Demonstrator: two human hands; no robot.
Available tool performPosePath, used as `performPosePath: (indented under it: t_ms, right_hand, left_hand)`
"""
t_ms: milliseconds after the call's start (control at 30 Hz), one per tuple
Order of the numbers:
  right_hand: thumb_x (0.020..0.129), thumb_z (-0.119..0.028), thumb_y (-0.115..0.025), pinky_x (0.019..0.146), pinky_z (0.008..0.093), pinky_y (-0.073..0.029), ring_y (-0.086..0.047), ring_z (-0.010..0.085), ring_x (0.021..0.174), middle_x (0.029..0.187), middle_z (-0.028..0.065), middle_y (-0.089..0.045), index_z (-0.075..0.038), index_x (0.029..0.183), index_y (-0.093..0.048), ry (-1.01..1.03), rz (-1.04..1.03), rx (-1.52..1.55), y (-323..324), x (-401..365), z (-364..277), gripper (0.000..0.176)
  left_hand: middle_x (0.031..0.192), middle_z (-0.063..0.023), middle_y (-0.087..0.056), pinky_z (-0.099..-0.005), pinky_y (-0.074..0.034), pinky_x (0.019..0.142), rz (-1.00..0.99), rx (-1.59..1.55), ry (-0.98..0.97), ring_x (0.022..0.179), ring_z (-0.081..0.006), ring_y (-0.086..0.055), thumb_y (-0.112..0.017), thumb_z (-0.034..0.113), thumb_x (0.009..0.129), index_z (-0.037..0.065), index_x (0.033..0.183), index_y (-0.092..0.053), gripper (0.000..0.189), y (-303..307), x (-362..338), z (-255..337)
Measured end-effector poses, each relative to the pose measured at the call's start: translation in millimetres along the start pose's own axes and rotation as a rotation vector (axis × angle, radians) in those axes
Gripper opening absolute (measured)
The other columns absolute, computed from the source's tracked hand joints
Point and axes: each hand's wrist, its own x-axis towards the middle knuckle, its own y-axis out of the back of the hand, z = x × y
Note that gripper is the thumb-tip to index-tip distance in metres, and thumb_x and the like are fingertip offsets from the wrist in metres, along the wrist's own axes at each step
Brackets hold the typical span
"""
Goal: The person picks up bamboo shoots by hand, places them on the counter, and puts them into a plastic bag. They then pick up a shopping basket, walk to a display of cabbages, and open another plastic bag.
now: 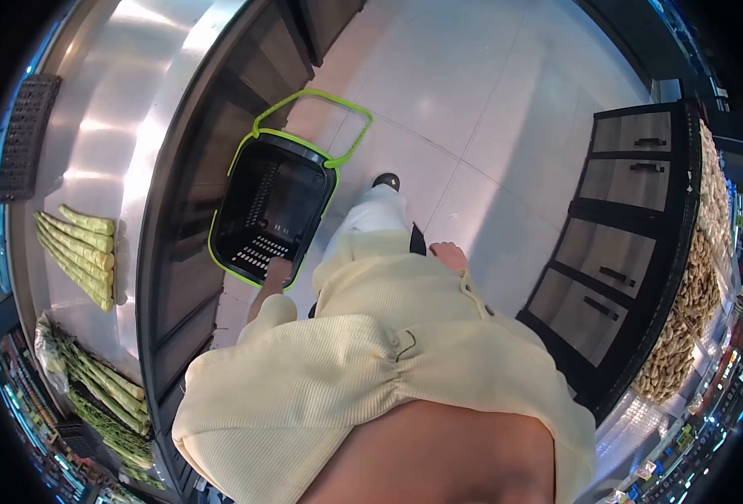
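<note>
- Basket (pixel 258 210) just ahead of my left grip (pixel 277 274); bench (pixel 162 126) edge on its left, open floor (pixel 472 109) on its right.
- Left grip touches the near rim; right grip (pixel 449 254) hangs apart. I cannot tell how far either is closed.

Place: a food shop, in the fresh produce aisle.
Carrier: a black shopping basket (pixel 250 197) with green handles stands on the floor.
Left display: a steel counter (pixel 111 109) holds stacked pale shoots (pixel 78 252) and bundled green stalks (pixel 103 395).
Right display: a dark stand with drawers (pixel 615 252) carries a heap of loose brown produce (pixel 690 311).
Floor: large pale tiles (pixel 472 101) form a walkway between the displays.
Far corner: shelves of packaged goods (pixel 690 437), too small to read.
</note>
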Motion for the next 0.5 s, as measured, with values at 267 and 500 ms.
performPosePath:
  t_ms: [267, 500]
  right_hand:
    - [0.083, -0.016, -0.055, 0.066, 0.0362, -0.049, -0.062, 0.0265, 0.075, 0.081, 0.0126, -0.064, -0.003, 0.094, -0.061, -0.817, 0.297, 0.555, 61.0, 33.1, 153.4, 0.018]
    - [0.085, -0.022, -0.056, 0.062, 0.0302, -0.049, -0.062, 0.0178, 0.069, 0.078, 0.0099, -0.065, -0.002, 0.092, -0.062, -0.666, -0.424, 0.416, 104.1, 122.5, 224.6, 0.022]
  left_hand:
    - [0.083, -0.0103, -0.067, -0.0332, -0.05, 0.054, 0.17, -0.291, -0.173, 0.07, -0.0185, -0.065, -0.057, 0.021, 0.083, 0.006, 0.093, -0.065, 0.021, 103.2, -15.6, 163.3]
    - [0.074, -0.0073, -0.066, -0.0254, -0.049, 0.056, 0.255, -1.781, 0.328, 0.062, -0.014, -0.063, -0.056, 0.022, 0.085, 0.002, 0.092, -0.065, 0.023, 192.4, 15.0, 163.6]
